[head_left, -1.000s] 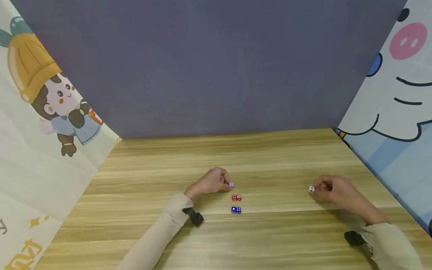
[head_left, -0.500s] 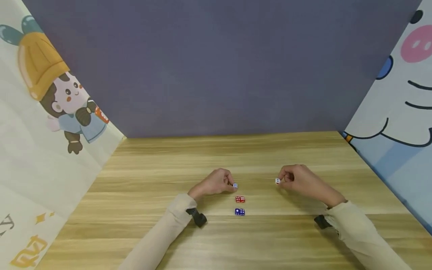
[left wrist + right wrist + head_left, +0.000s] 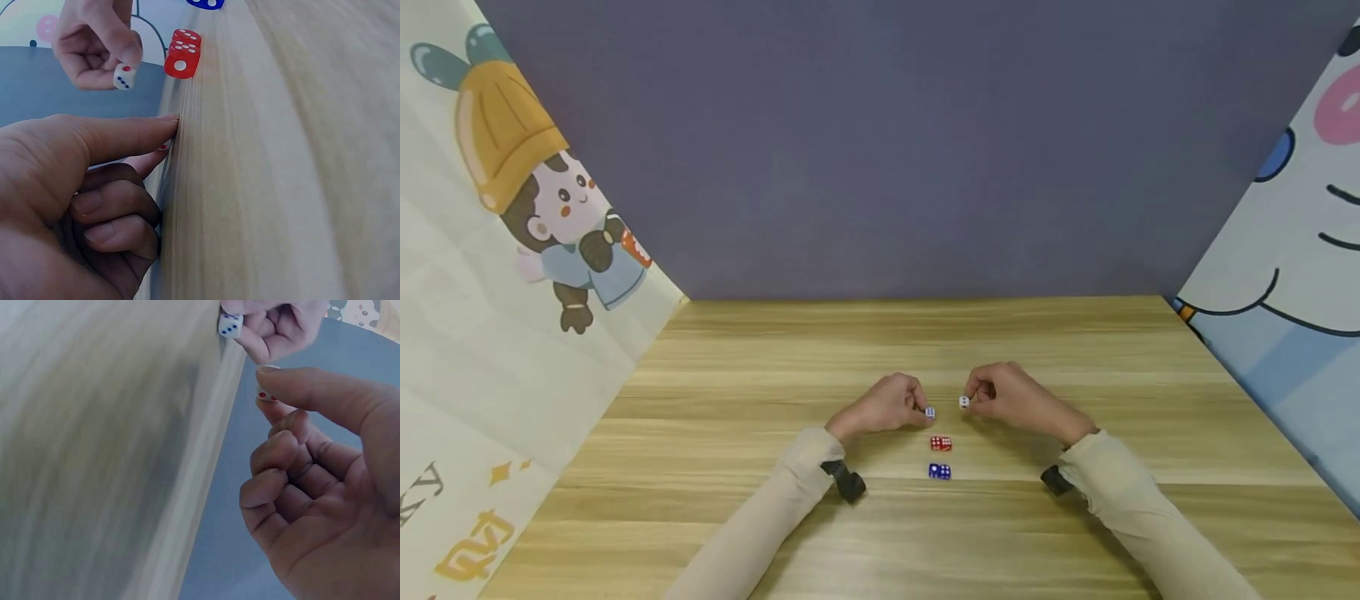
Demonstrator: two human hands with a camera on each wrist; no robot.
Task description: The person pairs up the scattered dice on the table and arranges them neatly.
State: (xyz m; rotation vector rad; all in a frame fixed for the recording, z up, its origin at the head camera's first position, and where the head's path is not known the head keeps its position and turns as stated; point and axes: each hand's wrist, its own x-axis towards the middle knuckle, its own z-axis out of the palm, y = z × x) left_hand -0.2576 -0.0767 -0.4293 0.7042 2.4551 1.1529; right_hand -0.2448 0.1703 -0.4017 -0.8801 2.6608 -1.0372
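Note:
My left hand [image 3: 891,405] pinches a white die [image 3: 930,413] between thumb and index finger, right at the table top. In the left wrist view that die is mostly hidden behind the fingertips. My right hand [image 3: 1018,402] pinches a second white die [image 3: 267,394], with red pips facing the right wrist camera. In the head view this die [image 3: 964,402] is just right of the left hand's die, a small gap between them. Nearer to me, two red dice [image 3: 941,443] sit side by side. In front of those lies a pair of blue dice [image 3: 939,471].
The wood-grain table [image 3: 737,358] meets a dark grey-blue panel [image 3: 880,150] at the back. Cartoon-printed sheets stand at the left [image 3: 467,275] and right [image 3: 1300,350]. Black wrist cameras are strapped over both beige sleeves.
My right hand has travelled left with its white die, from far right to close beside the left hand. The left hand keeps its pinch near the same spot; the head view has shifted slightly.

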